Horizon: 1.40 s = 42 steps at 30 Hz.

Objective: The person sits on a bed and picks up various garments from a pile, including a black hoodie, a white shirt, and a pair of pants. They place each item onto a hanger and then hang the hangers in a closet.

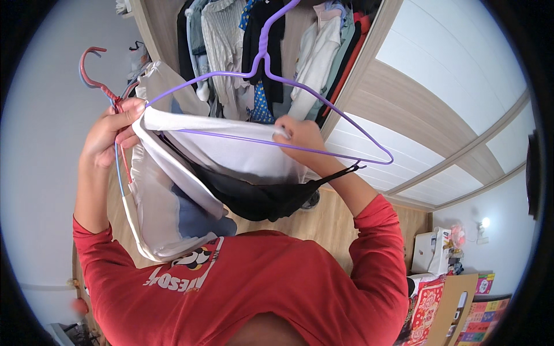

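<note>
A purple wire hanger spans the space in front of me, its hook pointing up. A white garment with a wide band lies over its left part. My left hand pinches the band's left corner by the purple hanger's end and also grips a red hanger and a light blue one. Around the band's right corner my right hand is closed. A black strapped garment hangs from the purple hanger's right notch. Below my left hand, sheer white and grey-blue cloth hangs down.
Ahead stands an open wardrobe with several hanging clothes. White and wood-toned sliding doors fill the right side. A pale wall is at the left. A white box and a cardboard panel stand at the lower right.
</note>
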{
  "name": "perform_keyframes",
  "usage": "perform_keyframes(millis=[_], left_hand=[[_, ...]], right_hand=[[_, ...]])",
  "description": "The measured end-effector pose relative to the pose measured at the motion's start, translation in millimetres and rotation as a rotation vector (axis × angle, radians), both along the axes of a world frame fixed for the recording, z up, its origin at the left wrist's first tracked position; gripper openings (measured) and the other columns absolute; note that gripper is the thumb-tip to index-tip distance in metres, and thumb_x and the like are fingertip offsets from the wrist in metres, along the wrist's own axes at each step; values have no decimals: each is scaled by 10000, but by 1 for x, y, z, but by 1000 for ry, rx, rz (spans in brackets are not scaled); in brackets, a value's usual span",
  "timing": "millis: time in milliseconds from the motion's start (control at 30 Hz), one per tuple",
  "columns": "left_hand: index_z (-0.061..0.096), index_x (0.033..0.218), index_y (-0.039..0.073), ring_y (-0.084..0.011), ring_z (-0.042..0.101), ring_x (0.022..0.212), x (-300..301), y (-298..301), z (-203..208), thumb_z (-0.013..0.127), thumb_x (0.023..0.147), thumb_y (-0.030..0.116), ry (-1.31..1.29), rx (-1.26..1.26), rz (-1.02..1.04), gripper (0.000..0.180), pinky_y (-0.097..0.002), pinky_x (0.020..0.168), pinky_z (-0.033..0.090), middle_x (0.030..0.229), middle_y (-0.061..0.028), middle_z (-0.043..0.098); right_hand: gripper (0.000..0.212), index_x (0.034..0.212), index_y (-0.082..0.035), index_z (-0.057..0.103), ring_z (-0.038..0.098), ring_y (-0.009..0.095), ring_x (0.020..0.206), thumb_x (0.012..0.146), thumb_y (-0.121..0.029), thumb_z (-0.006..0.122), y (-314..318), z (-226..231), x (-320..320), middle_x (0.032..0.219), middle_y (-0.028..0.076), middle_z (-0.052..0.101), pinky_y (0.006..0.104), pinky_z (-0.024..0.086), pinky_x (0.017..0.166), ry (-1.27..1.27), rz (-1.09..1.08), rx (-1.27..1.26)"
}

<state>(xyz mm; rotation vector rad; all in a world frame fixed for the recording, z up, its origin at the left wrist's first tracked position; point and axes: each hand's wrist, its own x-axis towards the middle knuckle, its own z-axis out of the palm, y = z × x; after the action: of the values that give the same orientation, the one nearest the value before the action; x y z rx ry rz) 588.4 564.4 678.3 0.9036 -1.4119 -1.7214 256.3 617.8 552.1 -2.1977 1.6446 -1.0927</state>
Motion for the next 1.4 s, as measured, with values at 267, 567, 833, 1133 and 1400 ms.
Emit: perform_keyframes(millis=[267,567,833,1133,1400], left_hand=[[481,751,9,2,266,331,2,-5,-3,468,850,68,16,41,156,115,-155,316,271,500,45,381],[519,823,-13,-22,313,358,10,-8,-12,490,844,80,-52,24,275,100,-159,339,294,509,36,413],[526,830,-15,-30,305,368,14,-15,-21,490,844,83,-27,22,281,106,-167,361,302,502,39,397],[485,784,12,-9,280,355,23,-18,-23,471,858,97,64,-26,163,113,-156,324,255,487,46,370],[508,845,18,-6,322,400,16,-25,-31,535,827,67,195,24,275,59,-163,356,295,559,55,402]], right_hand=[[74,837,-65,556,548,136,820,780,-108,536,-61,-81,-127,844,38,588,235,435,682,-374,-187,237],[159,862,-11,598,524,98,700,760,-126,560,-50,89,-128,744,22,582,225,429,635,-580,-136,392],[160,932,-60,568,504,92,748,791,-128,536,-5,144,-40,812,21,558,248,423,675,-103,25,135],[135,907,-45,530,551,326,720,798,-124,525,1,120,-29,760,177,565,388,442,627,450,-57,-195],[103,823,-3,570,507,156,580,791,-99,551,12,108,1,625,86,549,256,394,557,-92,119,97]])
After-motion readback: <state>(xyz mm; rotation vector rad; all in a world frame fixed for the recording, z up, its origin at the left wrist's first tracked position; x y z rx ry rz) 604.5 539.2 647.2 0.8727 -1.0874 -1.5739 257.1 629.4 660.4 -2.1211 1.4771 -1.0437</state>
